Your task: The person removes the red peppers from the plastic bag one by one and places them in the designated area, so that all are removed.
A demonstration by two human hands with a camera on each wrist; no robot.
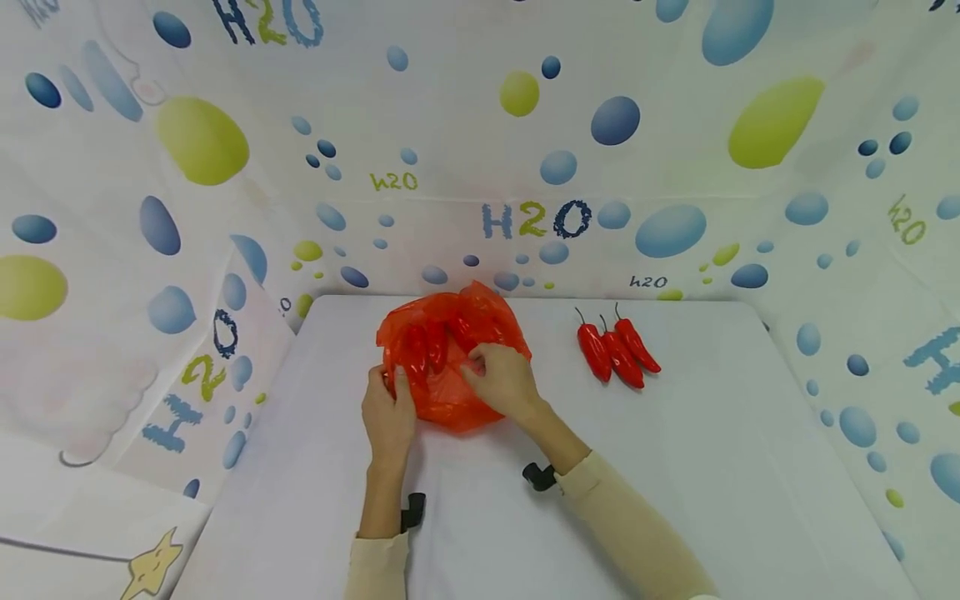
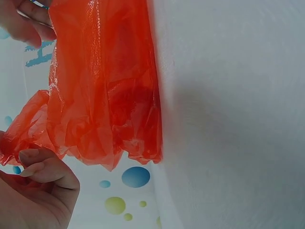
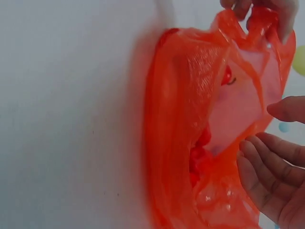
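Note:
A crumpled orange-red plastic bag [image 1: 457, 400] stands on the white table with its mouth up. Several red chili peppers [image 1: 437, 346] show inside it. At the bag's left side, my left hand [image 1: 389, 412] pinches the rim; thumb and fingers [image 2: 43, 164] close on the thin plastic in the left wrist view. Over the bag's near right side is my right hand [image 1: 504, 382]. The right wrist view shows that hand's thumb [image 3: 288, 109] apart from its loosely bent fingers [image 3: 269, 167], with nothing between them, beside the bag's mouth.
Three red chili peppers [image 1: 621, 354] with dark stems lie together on the white table [image 1: 720, 467], right of the bag. Behind and beside the table hangs a white sheet [image 1: 450, 108] printed with blue and green drops.

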